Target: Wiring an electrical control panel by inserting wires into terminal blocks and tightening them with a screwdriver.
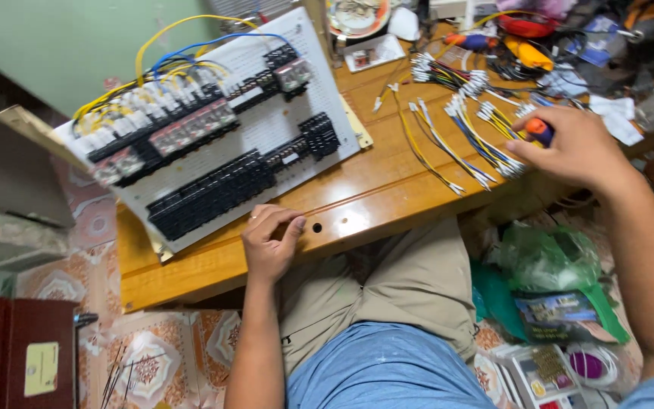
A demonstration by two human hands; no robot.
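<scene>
Right hand (580, 148) clamped on orange-handled screwdriver (539, 129) beside wire bundle (467, 136); left hand (269, 241) loosely curled, empty, resting on worktop (357, 204) edge near relay board (213, 136).

A home electrical workshop: white perforated panel of black relays (213, 144), bundled coloured wires (463, 121), cluttered wooden table (357, 204), patterned floor tiles (153, 356)

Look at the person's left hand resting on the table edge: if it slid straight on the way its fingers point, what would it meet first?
Probably the white perforated panel of black relay blocks: the left hand points up-table towards its lower edge, though depth is unclear.
</scene>
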